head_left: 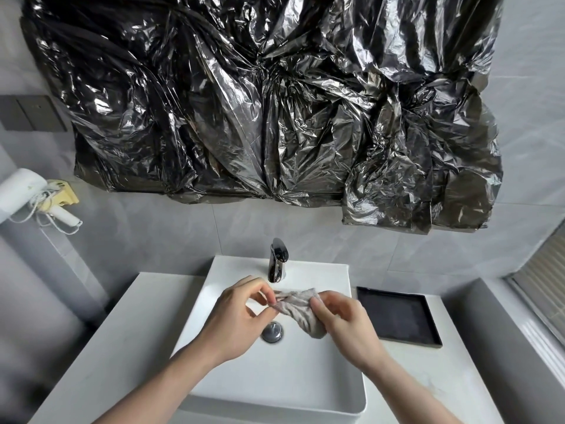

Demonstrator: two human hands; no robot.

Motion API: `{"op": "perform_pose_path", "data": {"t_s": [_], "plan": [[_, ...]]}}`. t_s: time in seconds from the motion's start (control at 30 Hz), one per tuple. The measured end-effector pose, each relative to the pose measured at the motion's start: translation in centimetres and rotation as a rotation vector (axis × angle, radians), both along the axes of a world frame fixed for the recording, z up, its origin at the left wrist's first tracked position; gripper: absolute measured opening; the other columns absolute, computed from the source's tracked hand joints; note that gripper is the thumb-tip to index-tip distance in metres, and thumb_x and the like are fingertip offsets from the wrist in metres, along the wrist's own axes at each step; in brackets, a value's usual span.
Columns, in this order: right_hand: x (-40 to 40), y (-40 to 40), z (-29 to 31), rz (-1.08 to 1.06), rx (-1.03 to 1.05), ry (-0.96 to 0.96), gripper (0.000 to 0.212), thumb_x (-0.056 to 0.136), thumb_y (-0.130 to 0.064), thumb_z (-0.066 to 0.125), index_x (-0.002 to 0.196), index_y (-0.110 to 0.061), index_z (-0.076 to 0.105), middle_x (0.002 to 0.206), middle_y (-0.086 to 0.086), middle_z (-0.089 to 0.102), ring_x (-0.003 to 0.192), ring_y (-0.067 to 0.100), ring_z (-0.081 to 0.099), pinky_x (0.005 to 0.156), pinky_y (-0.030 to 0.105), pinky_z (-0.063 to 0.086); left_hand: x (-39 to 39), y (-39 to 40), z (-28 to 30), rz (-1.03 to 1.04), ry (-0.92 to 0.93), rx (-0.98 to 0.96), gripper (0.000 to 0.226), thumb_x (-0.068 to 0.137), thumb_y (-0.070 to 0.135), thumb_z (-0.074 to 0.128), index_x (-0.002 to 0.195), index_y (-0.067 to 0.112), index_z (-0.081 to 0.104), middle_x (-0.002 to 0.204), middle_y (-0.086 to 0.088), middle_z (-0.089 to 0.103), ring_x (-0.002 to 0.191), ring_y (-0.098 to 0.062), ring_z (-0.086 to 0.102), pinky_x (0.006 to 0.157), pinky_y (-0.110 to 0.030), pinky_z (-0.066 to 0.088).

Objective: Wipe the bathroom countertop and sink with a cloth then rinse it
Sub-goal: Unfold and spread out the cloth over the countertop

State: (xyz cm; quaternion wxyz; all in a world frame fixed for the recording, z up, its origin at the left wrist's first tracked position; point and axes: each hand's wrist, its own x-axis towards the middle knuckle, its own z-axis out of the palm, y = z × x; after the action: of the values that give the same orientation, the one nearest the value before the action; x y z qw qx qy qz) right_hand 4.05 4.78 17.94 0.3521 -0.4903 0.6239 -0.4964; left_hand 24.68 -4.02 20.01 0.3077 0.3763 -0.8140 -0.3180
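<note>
**Grey cloth held over the sink**

Grey cloth (301, 310) hangs bunched above the sink (275, 371), just in front of the tap (277, 261). My left hand (241, 316) pinches its left end; my right hand (344, 319) has its grip closed round the other. Right of the sink, a black tray (399, 316) sits on the surface (101, 356).

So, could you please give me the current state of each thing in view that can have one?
Cloth: bunched, held over the basin by both hands.
Left hand: pinching the cloth's left end.
Right hand: gripping the cloth's right end.
Faucet: no running water visible.
Sink: drain stopper in place; no standing water visible.
Black tray: lying flat on the countertop, nothing in it.
</note>
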Motion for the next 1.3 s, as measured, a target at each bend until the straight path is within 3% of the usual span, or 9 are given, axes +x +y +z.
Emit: {"op": "perform_pose_path", "data": {"t_s": [0.17,0.27,0.37,0.47,0.63,0.87,1.03,1.17,1.3], "plan": [[0.0,0.4,-0.1,-0.096,-0.015,-0.057,0.033,0.103,-0.017,0.060,0.072,-0.016,0.067,0.064,-0.011,0.063,0.063,0.002,0.055,0.065,0.018,0.042,0.6,0.7,-0.2,-0.002,0.070,0.041,0.016,0.089,0.027,0.075,0.084,0.022,0.060,0.101,0.008,0.067,0.102,-0.011,0.066,0.067,-0.031,0.057],[-0.3,0.7,-0.5,-0.193,-0.030,-0.191,0.023,0.104,-0.015,0.059,0.085,-0.010,0.070,0.076,-0.002,0.072,0.073,0.008,0.064,0.074,0.027,0.051,1.0,1.2,-0.4,-0.038,0.111,0.170,0.018,0.093,0.018,0.068,0.083,0.014,0.054,0.113,0.009,0.069,0.111,-0.011,0.064,0.082,-0.026,0.055],[-0.3,1.1,-0.5,-0.207,-0.025,-0.279,0.017,0.105,-0.012,0.057,0.096,-0.011,0.071,0.088,0.007,0.078,0.081,0.016,0.071,0.073,0.032,0.057,1.3,2.1,-0.8,-0.102,0.042,0.172,0.025,0.090,0.016,0.069,0.075,0.015,0.049,0.097,0.006,0.069,0.101,-0.015,0.066,0.092,-0.028,0.051],[-0.3,1.6,-0.4,-0.204,-0.028,-0.236,0.021,0.104,-0.014,0.059,0.088,-0.021,0.071,0.085,0.004,0.076,0.079,0.015,0.072,0.070,0.033,0.058,1.7,2.7,-1.1,-0.110,-0.095,0.120,0.025,0.084,0.029,0.070,0.073,0.022,0.049,0.078,0.004,0.063,0.082,-0.014,0.059,0.087,-0.033,0.051],[0.3,2.6,0.1,-0.174,-0.053,-0.192,0.024,0.103,-0.012,0.061,0.082,-0.022,0.067,0.085,0.007,0.072,0.076,0.015,0.069,0.067,0.034,0.059,1.8,3.5,-2.1,-0.234,-0.196,0.296,0.022,0.085,0.022,0.067,0.104,0.032,0.063,0.073,0.008,0.063,0.064,-0.007,0.056,0.070,-0.027,0.049],[0.8,4.4,-1.2,-0.330,-0.024,-0.054,0.027,0.095,-0.013,0.070,0.077,-0.032,0.066,0.092,-0.010,0.076,0.083,0.008,0.072,0.070,0.027,0.057,1.9,4.6,-1.7,-0.190,-0.118,0.120,0.017,0.078,0.023,0.071,0.078,0.024,0.055,0.096,0.011,0.057,0.092,-0.012,0.058,0.083,-0.029,0.050],[1.7,6.1,-2.3,-0.348,0.039,-0.110,0.021,0.090,-0.017,0.076,0.078,-0.012,0.060,0.084,-0.001,0.076,0.084,0.010,0.073,0.076,0.028,0.051,2.6,5.3,-2.3,-0.265,-0.172,0.319,0.033,0.076,0.027,0.075,0.078,0.022,0.043,0.072,0.010,0.055,0.065,-0.008,0.040,0.062,-0.030,0.039],[2.7,7.8,-2.9,-0.375,0.077,-0.059,0.028,0.086,-0.024,0.080,0.075,-0.012,0.057,0.066,0.000,0.063,0.064,0.010,0.060,0.062,0.029,0.047,3.8,5.8,-2.5,-0.367,-0.270,0.400,0.050,0.066,0.049,0.087,0.091,0.025,0.051,0.080,0.017,0.058,0.064,-0.004,0.043,0.062,-0.022,0.039],[2.9,10.0,-2.1,-0.307,0.087,0.037,0.034,0.088,-0.027,0.080,0.074,-0.011,0.053,0.061,-0.008,0.051,0.058,0.007,0.047,0.055,0.022,0.040,4.0,6.0,-2.5,-0.393,-0.151,0.589,0.036,0.088,0.050,0.071,0.086,0.019,0.054,0.076,0.008,0.055,0.068,-0.007,0.047,0.064,-0.024,0.040]]}}
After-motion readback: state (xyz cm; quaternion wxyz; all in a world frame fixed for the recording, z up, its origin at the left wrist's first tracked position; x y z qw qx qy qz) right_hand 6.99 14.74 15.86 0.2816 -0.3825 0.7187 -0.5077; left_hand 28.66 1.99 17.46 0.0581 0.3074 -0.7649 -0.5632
